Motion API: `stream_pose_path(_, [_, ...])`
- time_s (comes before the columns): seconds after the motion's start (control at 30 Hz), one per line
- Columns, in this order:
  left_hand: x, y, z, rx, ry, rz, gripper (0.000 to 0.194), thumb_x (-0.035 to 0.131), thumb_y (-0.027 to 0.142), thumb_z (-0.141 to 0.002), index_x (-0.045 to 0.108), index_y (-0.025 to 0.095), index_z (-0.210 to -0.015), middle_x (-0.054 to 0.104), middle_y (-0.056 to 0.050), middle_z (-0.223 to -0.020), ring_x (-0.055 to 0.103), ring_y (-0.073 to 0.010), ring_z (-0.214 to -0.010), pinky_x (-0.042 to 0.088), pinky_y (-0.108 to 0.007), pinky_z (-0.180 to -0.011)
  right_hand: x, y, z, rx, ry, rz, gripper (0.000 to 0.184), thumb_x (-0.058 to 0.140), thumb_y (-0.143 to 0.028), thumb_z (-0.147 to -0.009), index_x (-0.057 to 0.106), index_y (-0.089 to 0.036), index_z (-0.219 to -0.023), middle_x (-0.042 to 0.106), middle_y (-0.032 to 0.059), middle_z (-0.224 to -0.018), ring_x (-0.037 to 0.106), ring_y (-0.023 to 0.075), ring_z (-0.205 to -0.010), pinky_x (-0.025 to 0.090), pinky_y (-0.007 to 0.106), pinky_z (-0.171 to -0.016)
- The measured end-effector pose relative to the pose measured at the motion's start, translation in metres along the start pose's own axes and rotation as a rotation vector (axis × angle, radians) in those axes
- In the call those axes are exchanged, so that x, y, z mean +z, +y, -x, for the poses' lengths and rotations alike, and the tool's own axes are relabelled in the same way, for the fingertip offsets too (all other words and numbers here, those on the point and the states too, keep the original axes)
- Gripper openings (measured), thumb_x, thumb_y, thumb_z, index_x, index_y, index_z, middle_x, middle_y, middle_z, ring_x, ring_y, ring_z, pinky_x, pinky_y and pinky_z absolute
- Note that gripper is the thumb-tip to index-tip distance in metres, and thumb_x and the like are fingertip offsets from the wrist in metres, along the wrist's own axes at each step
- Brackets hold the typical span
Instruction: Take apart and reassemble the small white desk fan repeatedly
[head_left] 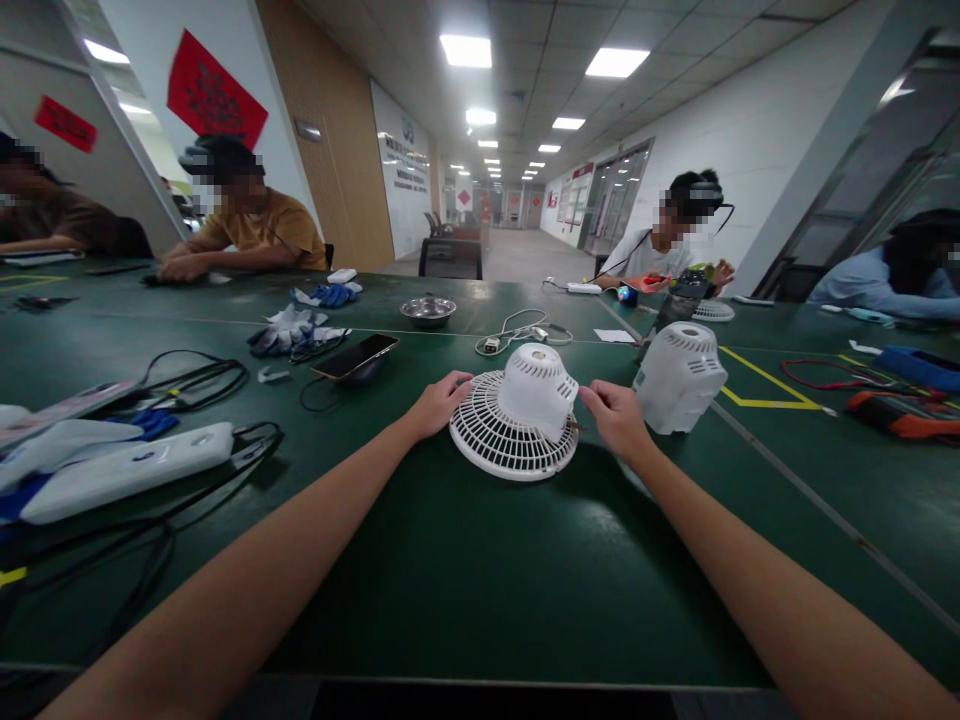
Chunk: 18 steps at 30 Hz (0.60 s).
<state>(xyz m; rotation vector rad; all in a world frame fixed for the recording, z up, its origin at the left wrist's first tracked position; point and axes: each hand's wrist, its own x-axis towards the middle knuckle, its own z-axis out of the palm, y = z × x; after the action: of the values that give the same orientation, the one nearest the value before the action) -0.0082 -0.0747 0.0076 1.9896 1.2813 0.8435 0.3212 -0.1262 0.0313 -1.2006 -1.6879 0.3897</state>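
A white fan head [537, 390] lies on the green table in front of me, its round slatted guard [484, 440] face down and its motor housing pointing up. My left hand [441, 404] grips the left rim of the guard, fingers bent at its edge. On the other side, my right hand [616, 412] pinches the housing's right edge between thumb and fingers. A short brownish bit, perhaps a wire, pokes out below that edge. Just right of my right hand stands a separate white vented housing [679, 378], upright.
Behind the fan lie a coiled white cable [525, 332] and a metal bowl [427, 310]. A phone [356, 357], gloves [292, 332] and a white power strip [135, 472] with black cables are on the left. An orange-black meter [900, 415] lies right. Several people sit around the table.
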Motion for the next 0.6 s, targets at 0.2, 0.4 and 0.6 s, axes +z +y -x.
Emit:
stream_pose_path(0.2, [-0.001,0.006,0.003,-0.004,0.004,0.0,0.055,0.038,0.054,-0.099,0.054,0.019,-0.139,0.073,-0.01,-0.118,0.07,-0.0259,-0.1,0.052,-0.036,-0.084,0.011,0.0,0.009,0.036,0.003,0.043,0.042,0.054,-0.044,-0.093,0.045,-0.023,-0.058,0.043,-0.0033,-0.051,0.039,0.0142,-0.054,0.029,0.029,-0.055])
stream_pose_path(0.4, [0.0,0.002,0.003,-0.002,0.019,0.002,0.055,0.039,0.053,-0.1,0.054,0.019,-0.139,0.073,-0.01,-0.118,0.069,-0.0266,-0.102,0.051,-0.037,-0.085,0.002,0.001,0.031,0.105,-0.073,0.1,0.03,0.057,-0.042,-0.092,0.056,-0.023,-0.069,0.053,-0.0008,-0.06,0.047,0.0174,-0.06,0.036,0.031,-0.059])
stream_pose_path(0.6, [0.002,-0.006,-0.001,0.003,0.026,0.004,0.054,0.037,0.055,-0.1,0.054,0.022,-0.139,0.074,-0.009,-0.116,0.07,-0.0258,-0.099,0.05,-0.036,-0.082,-0.021,-0.004,0.063,0.135,-0.033,0.142,0.036,0.068,-0.042,-0.087,0.056,-0.027,-0.118,0.064,0.0072,-0.103,0.06,0.0259,-0.091,0.047,0.042,-0.084])
